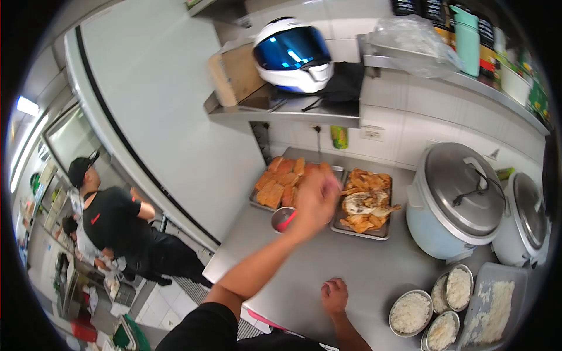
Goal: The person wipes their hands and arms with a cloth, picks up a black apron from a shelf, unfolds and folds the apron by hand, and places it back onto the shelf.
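My left hand (319,202) reaches over the gap between two metal trays and is smeared by motion, so its fingers and anything in them cannot be made out. Orange-brown flat pieces of meat fill the left tray (266,205). On the right tray (377,236) lie browned, flattened pieces of what looks like chicken, a paler one on top. A small metal bowl (278,220) with something red in it sits just left of my left wrist. My right hand (335,295) rests on the steel counter (369,266) with its fingers curled in and nothing visible in them.
Two lidded cookers (445,228), (524,234) stand at the right. Nearer are bowls of rice (411,313) and a grey tub (474,327) with rice. Above, a shelf (345,121) bears a helmet (293,55). A person in black (117,222) stands at the left, with another beyond.
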The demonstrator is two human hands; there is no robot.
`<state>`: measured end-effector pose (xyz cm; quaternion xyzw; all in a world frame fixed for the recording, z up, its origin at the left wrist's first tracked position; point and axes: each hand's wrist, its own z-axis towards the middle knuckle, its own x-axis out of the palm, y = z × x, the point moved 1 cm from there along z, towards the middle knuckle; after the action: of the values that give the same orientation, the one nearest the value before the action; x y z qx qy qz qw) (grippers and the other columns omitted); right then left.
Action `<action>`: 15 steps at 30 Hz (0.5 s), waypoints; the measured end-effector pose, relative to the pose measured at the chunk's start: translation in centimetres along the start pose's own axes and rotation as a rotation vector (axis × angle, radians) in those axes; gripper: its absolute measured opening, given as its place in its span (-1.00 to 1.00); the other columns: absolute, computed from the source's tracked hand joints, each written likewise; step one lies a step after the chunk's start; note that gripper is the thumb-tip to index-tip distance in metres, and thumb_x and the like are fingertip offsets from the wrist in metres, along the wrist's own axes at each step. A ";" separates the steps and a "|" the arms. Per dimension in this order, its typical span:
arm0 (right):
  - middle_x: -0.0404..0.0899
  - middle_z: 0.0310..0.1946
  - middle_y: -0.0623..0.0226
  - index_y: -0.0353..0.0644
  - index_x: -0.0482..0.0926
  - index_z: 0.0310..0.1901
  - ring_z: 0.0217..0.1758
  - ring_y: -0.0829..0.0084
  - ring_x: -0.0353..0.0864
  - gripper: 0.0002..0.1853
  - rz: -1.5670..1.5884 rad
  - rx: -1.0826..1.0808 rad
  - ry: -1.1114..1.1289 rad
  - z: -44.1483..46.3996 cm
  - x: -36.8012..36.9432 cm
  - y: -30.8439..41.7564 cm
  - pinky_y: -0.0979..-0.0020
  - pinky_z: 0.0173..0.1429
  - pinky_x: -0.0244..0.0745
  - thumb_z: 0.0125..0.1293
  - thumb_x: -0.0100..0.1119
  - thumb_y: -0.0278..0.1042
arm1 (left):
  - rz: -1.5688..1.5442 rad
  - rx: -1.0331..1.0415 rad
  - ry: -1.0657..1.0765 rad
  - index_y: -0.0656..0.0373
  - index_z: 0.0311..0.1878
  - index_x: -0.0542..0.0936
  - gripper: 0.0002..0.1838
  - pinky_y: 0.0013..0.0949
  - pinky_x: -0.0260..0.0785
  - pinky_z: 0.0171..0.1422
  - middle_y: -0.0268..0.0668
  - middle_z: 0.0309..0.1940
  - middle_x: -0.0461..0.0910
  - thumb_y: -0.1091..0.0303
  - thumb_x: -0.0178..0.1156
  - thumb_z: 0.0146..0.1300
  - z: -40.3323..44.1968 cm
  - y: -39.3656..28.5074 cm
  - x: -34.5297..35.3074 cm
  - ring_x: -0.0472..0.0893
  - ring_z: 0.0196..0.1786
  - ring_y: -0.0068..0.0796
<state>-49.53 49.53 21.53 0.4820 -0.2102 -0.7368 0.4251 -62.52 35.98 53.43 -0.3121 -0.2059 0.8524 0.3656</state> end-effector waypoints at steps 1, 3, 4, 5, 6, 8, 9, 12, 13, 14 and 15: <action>0.54 -0.23 0.34 -0.12 0.61 -0.39 -0.14 0.23 0.55 -0.91 0.010 -0.017 0.032 -0.1 0.0 0.0 0.20 -0.05 0.49 0.03 0.28 -0.38 | -0.115 -0.118 0.023 0.16 -0.33 0.53 -0.93 -0.43 0.30 -0.33 -0.39 -0.48 0.45 0.43 0.19 0.29 -3.7 -0.4 0.1 0.40 -0.42 -0.60; 0.54 -0.20 0.31 -0.12 0.61 -0.38 -0.11 0.18 0.54 -0.91 -0.005 -0.008 0.038 0.0 0.1 -0.1 0.18 -0.03 0.48 0.05 0.27 -0.37 | -0.122 -0.374 0.201 0.18 -0.35 0.51 -0.91 -0.49 0.28 -0.34 -0.42 -0.51 0.48 0.46 0.15 0.30 -11.5 1.1 0.7 0.40 -0.42 -0.67; 0.54 -0.20 0.30 -0.13 0.61 -0.37 -0.12 0.16 0.53 -0.91 -0.003 -0.043 0.027 0.0 0.4 -0.5 0.17 -0.02 0.47 0.06 0.25 -0.38 | -0.204 -0.479 0.257 0.19 -0.39 0.49 -0.90 -0.46 0.29 -0.34 -0.41 -0.51 0.50 0.48 0.13 0.29 -15.8 2.4 1.1 0.40 -0.41 -0.67; 0.54 -0.20 0.30 -0.13 0.61 -0.37 -0.12 0.16 0.53 -0.91 0.008 -0.066 0.064 -0.2 0.4 -1.0 0.17 -0.02 0.47 0.06 0.25 -0.38 | -0.347 -0.563 0.241 0.21 -0.41 0.49 -0.86 -0.42 0.29 -0.36 -0.40 -0.53 0.49 0.44 0.12 0.29 -19.1 2.2 0.9 0.37 -0.43 -0.66; 0.53 -0.20 0.29 -0.14 0.61 -0.37 -0.12 0.16 0.53 -0.92 -0.028 -0.080 0.088 -0.2 0.5 -1.4 0.17 -0.02 0.47 0.07 0.24 -0.39 | -0.289 -0.626 0.325 0.22 -0.41 0.48 -0.84 -0.42 0.27 -0.37 -0.41 -0.54 0.48 0.42 0.13 0.30 -21.8 1.7 -0.1 0.36 -0.44 -0.67; 0.52 -0.19 0.27 -0.18 0.60 -0.35 -0.12 0.17 0.53 -0.91 -0.012 -0.027 0.120 -0.1 0.4 -0.4 0.17 -0.02 0.47 0.08 0.21 -0.43 | -0.227 -0.708 0.380 0.22 -0.42 0.48 -0.83 -0.43 0.26 -0.39 -0.41 -0.55 0.46 0.40 0.13 0.31 -25.7 0.4 -2.4 0.35 -0.45 -0.67; 0.52 -0.19 0.27 -0.18 0.60 -0.35 -0.12 0.17 0.53 -0.91 -0.004 -0.047 0.149 -0.1 0.6 -0.1 0.17 -0.02 0.47 0.08 0.21 -0.43 | -0.236 -0.781 0.433 0.21 -0.43 0.47 -0.80 -0.44 0.24 -0.40 -0.43 -0.58 0.42 0.38 0.13 0.32 -27.1 -0.1 -3.4 0.33 -0.46 -0.67; 0.51 -0.17 0.26 -0.24 0.59 -0.34 -0.11 0.19 0.53 -0.91 0.013 0.014 0.139 0.2 0.2 1.1 0.22 -0.02 0.47 0.11 0.18 -0.46 | -0.341 -0.891 0.456 0.21 -0.44 0.46 -0.75 -0.46 0.20 -0.42 -0.47 -0.62 0.33 0.32 0.14 0.36 -29.5 -0.3 -6.4 0.29 -0.48 -0.68; 0.51 -0.17 0.26 -0.24 0.59 -0.34 -0.11 0.19 0.53 -0.91 0.011 -0.007 0.160 0.1 0.3 1.1 0.22 -0.02 0.47 0.11 0.18 -0.46 | -0.430 -0.905 0.456 0.21 -0.43 0.45 -0.74 -0.47 0.18 -0.42 -0.49 -0.63 0.29 0.30 0.15 0.37 -29.6 -0.5 -7.4 0.27 -0.48 -0.69; 0.51 -0.17 0.24 -0.25 0.59 -0.33 -0.11 0.18 0.53 -0.91 0.014 -0.012 0.158 0.0 0.5 0.6 0.23 -0.01 0.46 0.12 0.18 -0.46 | -0.432 -0.912 0.424 0.21 -0.43 0.45 -0.74 -0.47 0.18 -0.42 -0.49 -0.63 0.29 0.30 0.15 0.37 -29.6 -0.7 -8.7 0.27 -0.48 -0.69; 0.50 -0.17 0.22 -0.26 0.59 -0.32 -0.11 0.17 0.53 -0.91 0.020 -0.019 0.158 0.0 0.7 0.2 0.23 -0.01 0.46 0.13 0.18 -0.46 | -0.549 -0.899 0.401 0.21 -0.40 0.45 -0.74 -0.48 0.21 -0.37 -0.48 -0.60 0.30 0.28 0.14 0.39 -28.2 -1.9 -10.6 0.28 -0.46 -0.67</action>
<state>-49.56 48.80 21.32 0.5326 -0.1738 -0.6941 0.4521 -36.60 32.78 38.24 -0.5281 -0.5491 0.4783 0.4369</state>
